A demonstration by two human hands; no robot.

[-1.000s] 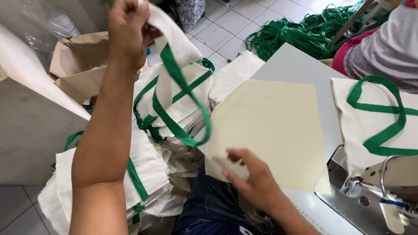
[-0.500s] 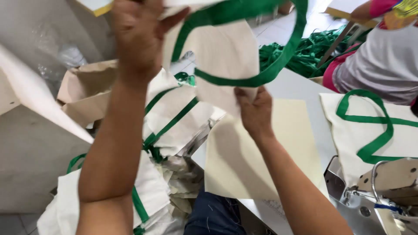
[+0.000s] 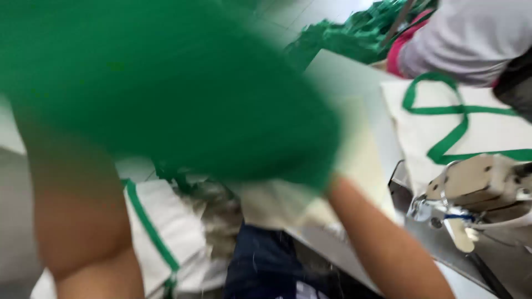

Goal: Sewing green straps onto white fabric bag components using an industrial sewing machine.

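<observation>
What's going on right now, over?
Both hands hidden behind green blur; grip unreadable. Forearms raised. Cream bag with green strap on table beside sewing machine. Another person's sleeve nearby.

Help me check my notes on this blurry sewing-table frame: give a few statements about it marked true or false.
1. A blurred green mass fills the upper left. True.
2. Both of the person's hands show plainly. False: the green blur hides them; only the forearms show.
3. A cream bag with green straps lies flat on the table at right. True.
4. The sewing machine head is at lower left. False: it is at lower right.
5. Another person's sleeve is at upper right. True.
</observation>
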